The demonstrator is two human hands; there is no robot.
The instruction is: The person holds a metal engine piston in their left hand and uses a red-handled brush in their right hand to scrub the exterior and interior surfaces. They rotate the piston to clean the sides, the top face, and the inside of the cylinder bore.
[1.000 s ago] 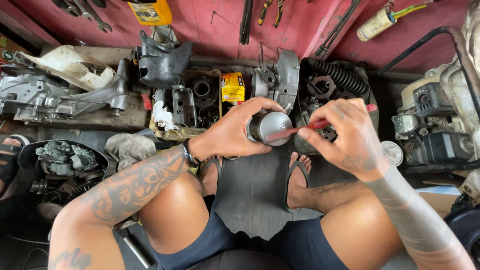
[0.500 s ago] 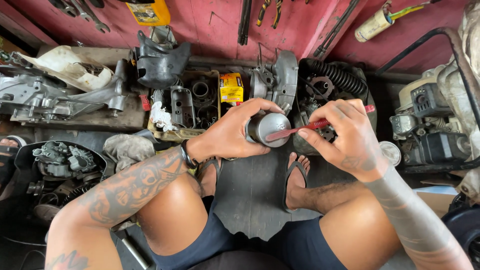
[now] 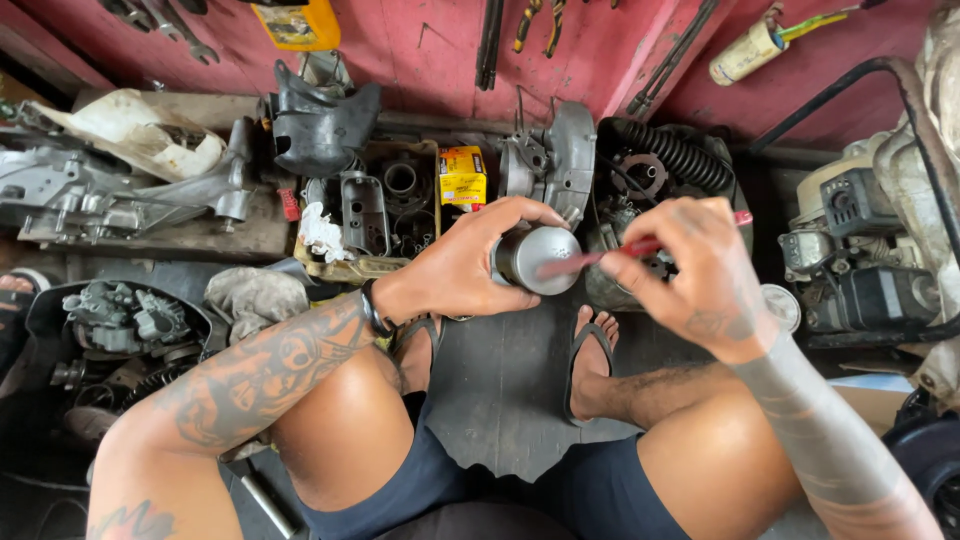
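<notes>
From the head view, we see our left hand [image 3: 455, 270] wrapped around a short grey metal cylinder [image 3: 535, 260], fingers curled over its top and thumb under it, so this grip is closed firmly on the part. The cylinder is held in the air above the dark mat [image 3: 510, 390] on the floor, in front of our knees and just over our sandalled feet. Our right hand [image 3: 700, 275] is pinched shut on a thin red-handled tool [image 3: 600, 257], whose tip rests on the rounded face of the cylinder; the far end of the handle pokes out past the knuckles.

We judge the cylinder to be solid, stiff and fairly heavy for its size, with a smooth, possibly oily skin that could slip. The sides offer the best hold, as the left hand has them now, leaving the face free for the tool. The tool looks light and rigid, well suited to a fingertip pinch.

Around us lie a yellow box [image 3: 462, 176] among engine parts in a tray, a black ribbed hose [image 3: 672, 152], a grey casing [image 3: 560, 160] just behind the cylinder, and a small engine [image 3: 860, 260] off to the right against the red wall [image 3: 420, 40].
</notes>
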